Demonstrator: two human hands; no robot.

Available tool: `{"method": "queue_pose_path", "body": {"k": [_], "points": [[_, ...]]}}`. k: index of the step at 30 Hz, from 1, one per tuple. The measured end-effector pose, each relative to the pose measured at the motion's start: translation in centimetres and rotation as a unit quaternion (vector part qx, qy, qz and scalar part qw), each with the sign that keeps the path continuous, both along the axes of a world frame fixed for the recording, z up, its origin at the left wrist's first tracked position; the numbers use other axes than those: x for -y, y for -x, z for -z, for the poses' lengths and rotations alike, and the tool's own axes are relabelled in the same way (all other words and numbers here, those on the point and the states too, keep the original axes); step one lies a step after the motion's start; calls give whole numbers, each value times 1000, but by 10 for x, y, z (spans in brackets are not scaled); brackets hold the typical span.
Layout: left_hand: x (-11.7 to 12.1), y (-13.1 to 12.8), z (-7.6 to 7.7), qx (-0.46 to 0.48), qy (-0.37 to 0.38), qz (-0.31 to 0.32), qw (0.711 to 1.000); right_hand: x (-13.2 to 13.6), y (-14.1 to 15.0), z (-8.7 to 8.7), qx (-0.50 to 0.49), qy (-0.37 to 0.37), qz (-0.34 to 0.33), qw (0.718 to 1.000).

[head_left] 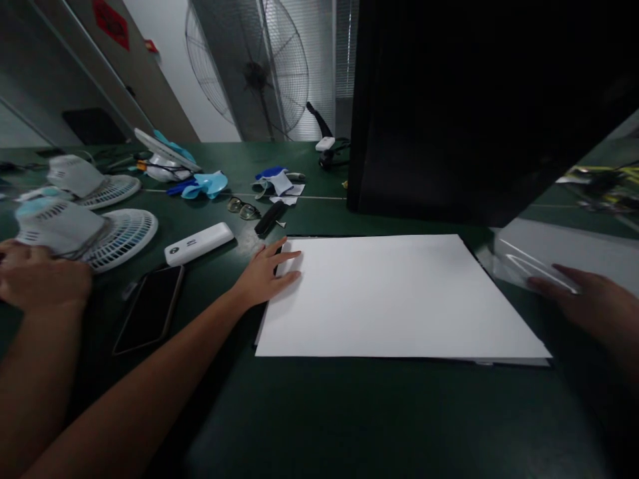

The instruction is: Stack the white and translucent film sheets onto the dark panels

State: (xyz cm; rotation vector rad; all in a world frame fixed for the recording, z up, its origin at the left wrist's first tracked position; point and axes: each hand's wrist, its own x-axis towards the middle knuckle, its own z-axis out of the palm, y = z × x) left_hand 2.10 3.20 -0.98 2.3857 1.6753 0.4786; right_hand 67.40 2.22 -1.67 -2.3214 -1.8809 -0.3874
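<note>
My left hand (pixel 267 276) lies at the left edge of a large blank white sheet of paper (pixel 389 299), fingers spread and thumb over the paper. Under the sheet a dark flat edge shows at the left and along the back. At the right, my right hand (pixel 594 303) is blurred, its fingers closed on the edge of a clear plastic sleeve (pixel 532 263). The plastic is apart from or just touching the paper's right edge; I cannot tell which. Behind the sleeve lies another whitish sheet (pixel 584 246).
A black monitor (pixel 449 133) stands behind the paper. To the left are a phone (pixel 152 309), a white power bank (pixel 200 243), glasses (pixel 243 207) and small white fans (pixel 120 236). A co-worker's hand (pixel 42 279) rests by the fans. Light-blue items (pixel 204 185) lie farther back.
</note>
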Motion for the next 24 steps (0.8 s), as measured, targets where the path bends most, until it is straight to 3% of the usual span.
{"method": "queue_pose_path", "body": {"k": [4,9,13,15,17,20,24], "points": [[-3,0,3,5,-2,4,1000,23,29,-28,-16,50,51,997],[-7,2,7,11,-5,6,1000,44,78,-67,1,88,46,995],[-8,2,6,2,-3,6,1000,60,134,-72,14,104,-10,994],[-9,2,6,-4,1,10,1000,69,165,-64,17,111,-62,992],[-10,2,6,-5,0,18,1000,79,194,-53,16,110,-162,981],[-12,3,8,-3,-7,27,1000,93,225,-41,-13,98,-329,939],[-12,3,8,-8,1,29,1000,106,241,-40,-97,106,-449,882]]}}
